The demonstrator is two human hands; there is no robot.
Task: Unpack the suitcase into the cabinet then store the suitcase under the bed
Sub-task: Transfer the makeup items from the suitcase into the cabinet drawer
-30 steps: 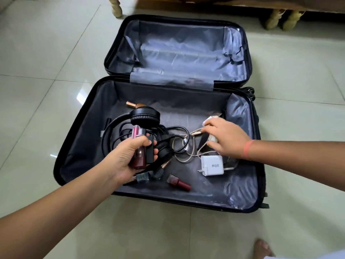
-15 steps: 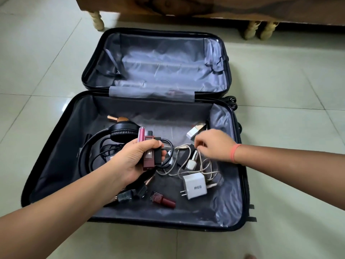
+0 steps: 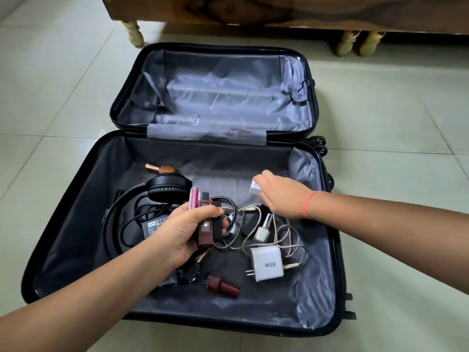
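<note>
Suitcase (image 3: 73, 224) lies open flat on the tiled floor (image 3: 393, 123), both halves lined in grey. The far half holds nothing visible; the near half holds the loose items. Left hand (image 3: 182, 235) is over the middle of the near half, fingers curled round a bundle of small cosmetic tubes: a maroon tube (image 3: 204, 224) in front, a pink tube (image 3: 194, 199) sticking up above the knuckles and a black one beside them. Right hand (image 3: 281, 196) is raised off the lining to the right of the left hand, fingertips pinching a small white object (image 3: 254, 187); what it is I cannot tell. An orange band (image 3: 308, 203) is on that wrist. Just beyond the left hand: black headphones (image 3: 165, 189), with a gold-capped item (image 3: 160, 168) past them near the hinge wall. Left of its thumb: a black power adapter (image 3: 154, 224) in coiled black cable. Between the two hands and slightly nearer the person: a white nail polish bottle (image 3: 264, 228) lying on a loose beige cable (image 3: 286, 240). Below the right hand: a white charger (image 3: 266, 264) marked 65W, prongs pointing toward the left hand. Under the left wrist: a maroon nail polish bottle (image 3: 222, 284) on its side, with dark bottles (image 3: 189, 271) partly hidden by the forearm. A wooden bed frame (image 3: 253, 11) on turned legs stands past the far half.
</note>
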